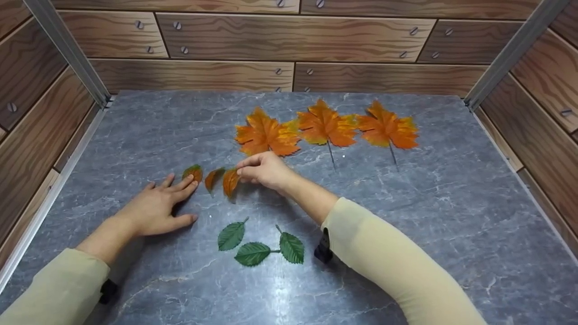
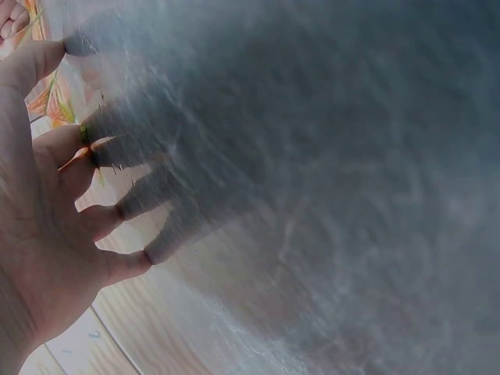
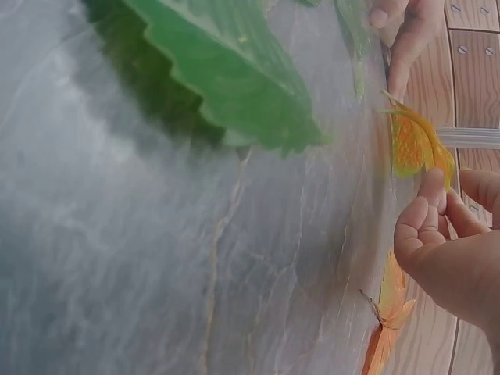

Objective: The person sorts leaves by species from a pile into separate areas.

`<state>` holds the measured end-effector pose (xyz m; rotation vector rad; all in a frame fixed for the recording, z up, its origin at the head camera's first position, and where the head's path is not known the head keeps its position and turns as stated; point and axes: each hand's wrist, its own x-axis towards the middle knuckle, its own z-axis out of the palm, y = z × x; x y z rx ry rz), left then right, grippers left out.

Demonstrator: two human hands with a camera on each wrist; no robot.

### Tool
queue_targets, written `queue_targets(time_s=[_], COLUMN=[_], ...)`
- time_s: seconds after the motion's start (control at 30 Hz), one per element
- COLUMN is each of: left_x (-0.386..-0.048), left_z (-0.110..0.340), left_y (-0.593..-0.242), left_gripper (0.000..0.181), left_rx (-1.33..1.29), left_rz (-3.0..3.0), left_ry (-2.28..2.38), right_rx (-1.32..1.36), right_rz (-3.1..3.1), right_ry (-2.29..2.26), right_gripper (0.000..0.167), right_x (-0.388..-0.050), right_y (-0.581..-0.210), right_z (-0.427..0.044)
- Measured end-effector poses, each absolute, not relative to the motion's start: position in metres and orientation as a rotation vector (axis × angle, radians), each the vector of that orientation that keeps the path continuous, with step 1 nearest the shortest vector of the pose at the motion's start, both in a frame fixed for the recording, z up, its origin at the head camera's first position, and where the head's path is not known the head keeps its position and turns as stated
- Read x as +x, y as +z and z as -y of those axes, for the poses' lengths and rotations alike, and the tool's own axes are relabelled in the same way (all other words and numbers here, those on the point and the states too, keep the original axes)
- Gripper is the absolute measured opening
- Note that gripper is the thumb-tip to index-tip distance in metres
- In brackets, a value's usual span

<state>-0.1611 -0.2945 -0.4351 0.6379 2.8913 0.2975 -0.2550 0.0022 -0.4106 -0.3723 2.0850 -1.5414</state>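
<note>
With fingers spread, my left hand (image 1: 156, 205) rests on the table, its fingertips on a small green-orange leaf (image 1: 193, 173). My right hand (image 1: 266, 171) pinches the edge of a curved orange leaf (image 1: 230, 183) between thumb and fingers. Between the two hands lies another curled orange leaf (image 1: 214, 179). In the right wrist view, my right hand (image 3: 453, 242) has its fingertips at a yellow-orange leaf (image 3: 418, 144). The left wrist view shows the palm side of my left hand (image 2: 55, 226), fingertips touching the surface.
Three orange maple leaves, left (image 1: 266, 134), middle (image 1: 326, 123) and right (image 1: 387, 125), lie in a row behind the hands. Nearer me are three green leaves (image 1: 253, 254). Wood-patterned panels (image 1: 293, 38) enclose the grey marbled table (image 1: 429, 216).
</note>
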Motion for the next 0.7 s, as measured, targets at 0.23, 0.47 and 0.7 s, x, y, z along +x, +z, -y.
queue_targets(time_s=[0.23,0.47,0.7], left_x=[-0.161,-0.1615,-0.1606], left_z=[0.2945,0.2942,0.2949], left_y=[-0.4347,-0.434,-0.4353], left_gripper=[0.087,0.087,0.087], left_rx=[0.644,0.656,0.658], left_rz=[-2.89,-2.894,-2.897], left_ry=[0.3,0.301,0.301], right_rx=[-0.396,-0.401,-0.384], right_rz=[-2.053,-2.028,-2.003], right_ry=[-1.506,-1.502,-1.514], right_gripper=[0.034,0.04,0.043], right_x=[-0.2559,-0.2557,-0.2563], right_y=[-0.4124,-0.4142,-0.4145], right_z=[-0.0016,-0.0011,-0.0053])
